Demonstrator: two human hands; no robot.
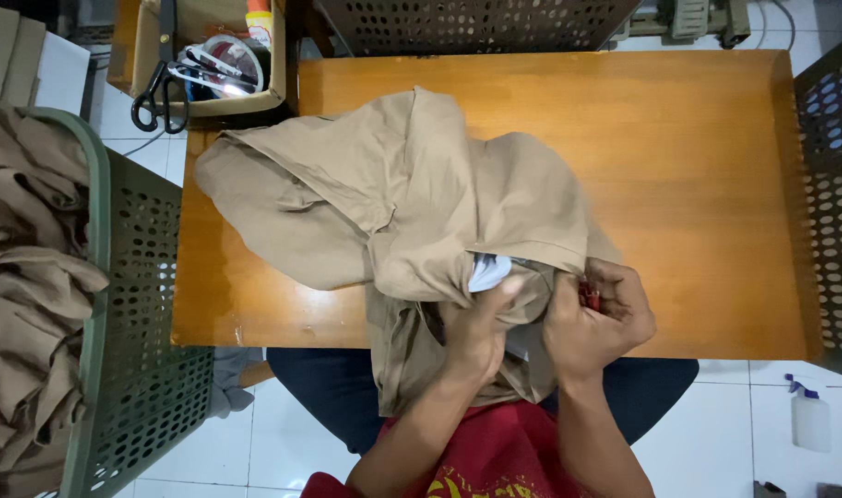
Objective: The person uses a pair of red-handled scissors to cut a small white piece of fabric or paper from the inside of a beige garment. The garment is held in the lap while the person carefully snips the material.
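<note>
A crumpled tan garment (393, 198) lies across the wooden table (698, 184) and hangs over its near edge. My left hand (476, 327) grips a fold of the tan cloth beside a white label (488, 271) sewn inside it. My right hand (594, 318) pinches the cloth just to the right and also holds a small red tool (589, 295), mostly hidden in the fingers. Both hands sit close together at the table's front edge.
A green perforated basket (126, 304) at the left holds more tan garments (24, 277). A cardboard box (209, 55) with black scissors (158, 92) stands at the back left. Dark perforated bins sit behind (467, 23) and right (831, 203). A spray bottle (808, 415) stands on the floor.
</note>
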